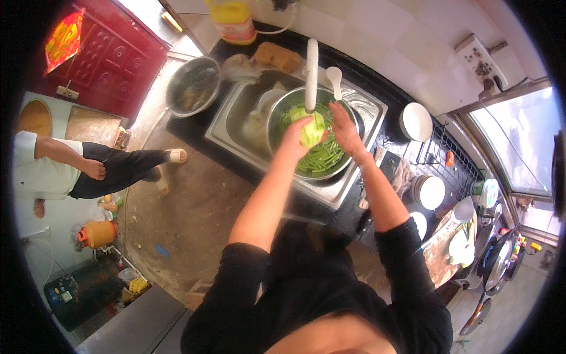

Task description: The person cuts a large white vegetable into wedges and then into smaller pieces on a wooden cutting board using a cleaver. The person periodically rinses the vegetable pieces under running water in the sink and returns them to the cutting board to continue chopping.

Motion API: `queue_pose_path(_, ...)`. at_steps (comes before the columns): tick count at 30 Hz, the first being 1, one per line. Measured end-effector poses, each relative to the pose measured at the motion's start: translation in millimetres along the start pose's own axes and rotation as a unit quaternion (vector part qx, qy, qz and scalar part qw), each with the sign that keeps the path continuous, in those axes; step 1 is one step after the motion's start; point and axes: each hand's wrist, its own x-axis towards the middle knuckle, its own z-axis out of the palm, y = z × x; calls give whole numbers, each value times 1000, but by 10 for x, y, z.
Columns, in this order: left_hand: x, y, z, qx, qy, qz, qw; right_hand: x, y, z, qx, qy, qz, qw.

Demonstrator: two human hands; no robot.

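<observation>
My left hand (293, 138) grips a pale green peeled vegetable (312, 129) under the spout of the white faucet (311, 75). Close to its right side is my right hand (346, 129), fingers extended and holding nothing; whether its fingertips touch the vegetable I cannot tell. Below both hands, a round metal basin (276, 152) with cut green pieces (321, 158) in it sits over the right part of the steel sink (338, 197). The left sink bowl holds a pale bowl (269, 102) and other pale items. A white spoon (334, 79) lies behind the faucet's right side.
A metal bowl (193, 86) of liquid stands left of the sink. Bowls (415, 121), a black wire rack (457, 166) and a cutting board (442, 261) lie to the right. A yellow-capped jug (232, 24) stands behind. Another person (53, 168) is at the far left, near an orange gas cylinder (98, 234).
</observation>
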Motion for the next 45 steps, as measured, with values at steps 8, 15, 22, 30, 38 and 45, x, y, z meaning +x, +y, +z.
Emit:
queue_pose_path(8, -338, -441, 150, 20, 50, 29, 998, -820, -175, 71, 491, -51, 206, 845)
queue_pose_path(15, -628, -1043, 350, 561, 135, 10, 817, -1376, -216, -3, 656, 86, 172, 730)
queue_pose_path(22, -1033, -1676, 542, 713, 115, 224, 654, -1880, -188, -727, 639, 164, 112, 743)
queue_pose_path(30, -1365, -2777, 527, 861, 1, 13, 508, -2983, 244, -1512, 800, 151, 44, 579)
queue_pose_path(38, -1515, -2152, 618, 780, 134, 130, 597, -3056, 423, -1092, 839, 107, 73, 528)
queue_pose_path(45, -1978, -1861, 770, 666, 81, 234, 703, -2694, 367, -765, 835, 72, 135, 528)
